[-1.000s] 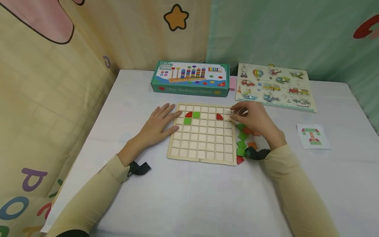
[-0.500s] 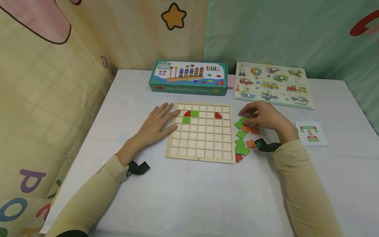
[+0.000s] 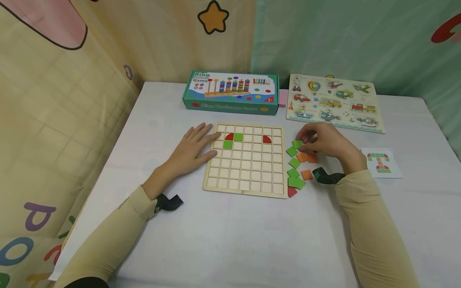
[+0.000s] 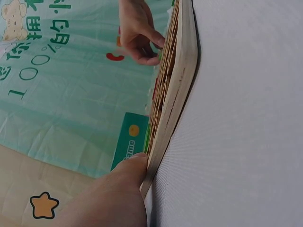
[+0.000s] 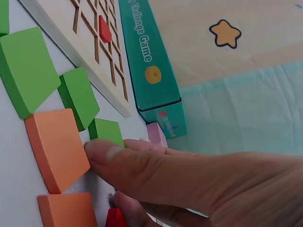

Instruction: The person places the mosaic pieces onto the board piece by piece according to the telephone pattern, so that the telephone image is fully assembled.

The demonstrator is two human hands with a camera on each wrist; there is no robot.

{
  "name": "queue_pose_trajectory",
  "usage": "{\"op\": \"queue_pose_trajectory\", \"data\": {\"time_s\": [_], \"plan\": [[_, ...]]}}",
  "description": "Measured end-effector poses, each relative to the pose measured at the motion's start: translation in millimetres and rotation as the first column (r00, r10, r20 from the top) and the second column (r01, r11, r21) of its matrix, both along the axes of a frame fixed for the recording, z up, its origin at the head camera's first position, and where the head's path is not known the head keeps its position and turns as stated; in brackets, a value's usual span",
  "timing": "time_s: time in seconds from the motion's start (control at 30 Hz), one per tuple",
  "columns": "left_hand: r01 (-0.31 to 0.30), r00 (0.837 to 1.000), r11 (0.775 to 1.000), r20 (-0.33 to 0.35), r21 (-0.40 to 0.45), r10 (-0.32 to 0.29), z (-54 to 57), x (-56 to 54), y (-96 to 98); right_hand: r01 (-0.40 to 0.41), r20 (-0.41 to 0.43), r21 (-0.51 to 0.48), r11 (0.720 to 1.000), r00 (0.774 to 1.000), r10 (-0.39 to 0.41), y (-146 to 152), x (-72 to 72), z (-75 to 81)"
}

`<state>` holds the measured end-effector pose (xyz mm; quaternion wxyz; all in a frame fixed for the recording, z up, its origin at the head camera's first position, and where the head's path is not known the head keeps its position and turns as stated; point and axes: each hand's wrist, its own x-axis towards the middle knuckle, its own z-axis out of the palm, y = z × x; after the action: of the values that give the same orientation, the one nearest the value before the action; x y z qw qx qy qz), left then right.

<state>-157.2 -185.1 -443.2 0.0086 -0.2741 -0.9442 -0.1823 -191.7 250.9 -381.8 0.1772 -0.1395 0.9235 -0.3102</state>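
Note:
A square wooden grid board lies on the table, with two red quarter-round blocks and two green square blocks in its cells. My left hand lies spread at the board's left edge, thumb and fingertips on the rim. In the left wrist view its thumb presses the board's side. Right of the board, my right hand pinches a green square block between thumb and fingers. The right wrist view has the thumb against that green block; the fingertips are partly hidden behind it.
Several loose green blocks, orange blocks and a red block lie along the board's right side. A pattern card is farther right. Behind stand a Ring Challenge Game box and a vehicle puzzle board.
My right hand has moved from the board's upper right edge rightward to the loose blocks and taken hold of a green square block. The left hand has stayed on the board's edge.

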Motion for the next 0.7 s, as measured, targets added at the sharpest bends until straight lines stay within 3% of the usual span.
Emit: {"op": "queue_pose_trajectory", "data": {"time_s": [0.23,0.43,0.53,0.7], "plan": [[0.000,1.000,1.000,0.002,0.000,0.000,0.5,-0.3,1.2,0.057,-0.064,-0.030,0.998,0.996,-0.059,-1.5,2.0,2.8],[0.005,1.000,1.000,0.000,0.001,-0.005,1.1,-0.9,0.6,0.118,-0.127,-0.193,0.974,0.981,-0.144,-25.5,8.6,1.2],[0.009,1.000,1.000,0.001,0.005,-0.009,1.1,-1.2,0.2,0.080,-0.109,-0.250,0.965,0.988,-0.110,-46.0,11.0,-5.0],[0.011,1.000,1.000,0.001,0.010,-0.011,1.1,-1.4,-0.2,0.008,-0.133,-0.229,0.974,0.990,-0.039,-68.7,14.2,-14.2]]}}
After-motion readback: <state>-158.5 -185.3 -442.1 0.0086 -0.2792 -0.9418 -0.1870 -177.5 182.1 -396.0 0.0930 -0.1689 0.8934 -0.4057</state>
